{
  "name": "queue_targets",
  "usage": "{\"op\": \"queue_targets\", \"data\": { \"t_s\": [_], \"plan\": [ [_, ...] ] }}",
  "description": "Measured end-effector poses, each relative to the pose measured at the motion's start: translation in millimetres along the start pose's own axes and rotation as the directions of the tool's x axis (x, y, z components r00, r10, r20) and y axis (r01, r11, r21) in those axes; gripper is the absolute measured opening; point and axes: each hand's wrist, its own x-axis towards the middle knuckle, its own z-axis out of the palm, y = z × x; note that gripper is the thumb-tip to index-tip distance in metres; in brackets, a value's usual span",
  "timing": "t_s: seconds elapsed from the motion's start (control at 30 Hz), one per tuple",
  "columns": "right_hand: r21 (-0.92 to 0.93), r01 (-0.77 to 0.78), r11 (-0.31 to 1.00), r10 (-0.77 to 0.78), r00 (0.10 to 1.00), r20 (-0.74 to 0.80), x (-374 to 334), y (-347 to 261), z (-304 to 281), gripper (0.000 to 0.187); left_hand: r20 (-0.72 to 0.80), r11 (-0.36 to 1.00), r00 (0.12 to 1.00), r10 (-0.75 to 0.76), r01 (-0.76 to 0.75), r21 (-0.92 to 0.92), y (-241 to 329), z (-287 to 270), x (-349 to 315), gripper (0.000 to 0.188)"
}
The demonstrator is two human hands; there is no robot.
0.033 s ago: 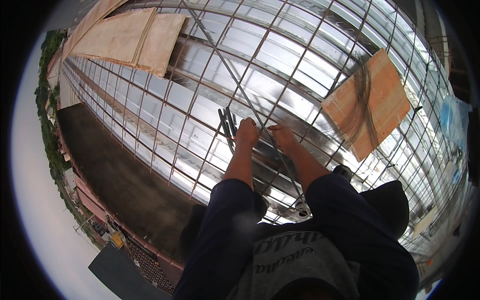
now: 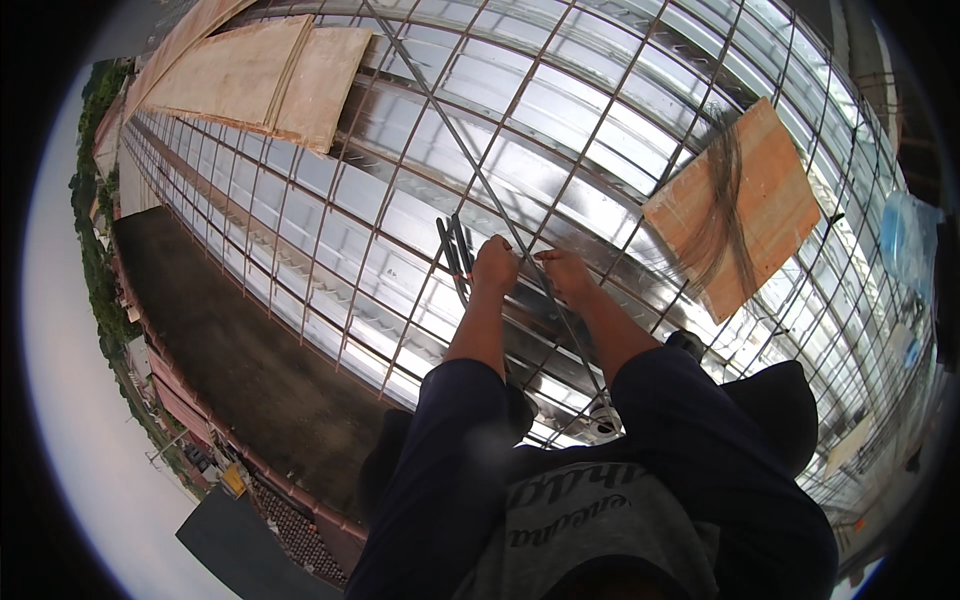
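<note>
My left hand (image 2: 497, 264) is closed in a fist over the steel rebar mesh (image 2: 580, 155), just left of a long diagonal bar (image 2: 470, 160). Close beside its outer side is a tool with two dark handles (image 2: 453, 247). Whether that hand holds the tool or only sits next to it cannot be told. Across the bar, my right hand (image 2: 566, 276) has its thumb and fingers drawn together at the mesh. What either hand pinches is too small or hidden to make out.
Shiny ribbed metal decking (image 2: 480, 75) lies under the mesh. A plywood piece (image 2: 770, 180) at right carries a bundle of thin dark wire (image 2: 727, 190). More boards (image 2: 245, 75) lie far left. The mesh ends at left above a lower brown surface (image 2: 250, 350). Clear plastic (image 2: 908, 245) is far right.
</note>
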Motion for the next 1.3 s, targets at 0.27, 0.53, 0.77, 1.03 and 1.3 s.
{"op": "queue_targets", "data": {
  "t_s": [0.27, 0.53, 0.77, 1.03, 1.3],
  "plan": [
    [0.0, -0.075, 0.997, 0.075, 0.995, -0.067, 3, -4, 5, 0.018, -0.112, 0.971, 0.991, 0.073, -0.096, -0.217, -6, 4, -5, 0.016],
    [-0.439, 0.277, 0.855, -0.394, 0.896, -0.203, -5, -3, 16, 0.026, 0.012, 0.91, 0.993, -0.117, 0.112, -0.4, -17, 25, -13, 0.031],
    [-0.333, 0.106, 0.937, -0.192, 0.952, -0.237, -12, -8, 14, 0.031, 0.08, 0.927, 0.996, -0.05, 0.076, -0.368, 6, 17, -11, 0.024],
    [-0.596, 0.215, 0.773, -0.288, 0.957, -0.028, -27, -31, 14, 0.031, 0.507, 0.608, 0.802, -0.317, 0.582, -0.54, 19, -13, -2, 0.019],
    [-0.658, 0.217, 0.721, -0.226, 0.971, 0.073, -11, -42, 2, 0.027, 0.636, 0.307, 0.682, -0.36, 0.731, -0.609, 26, -13, -17, 0.02]
  ]
}}
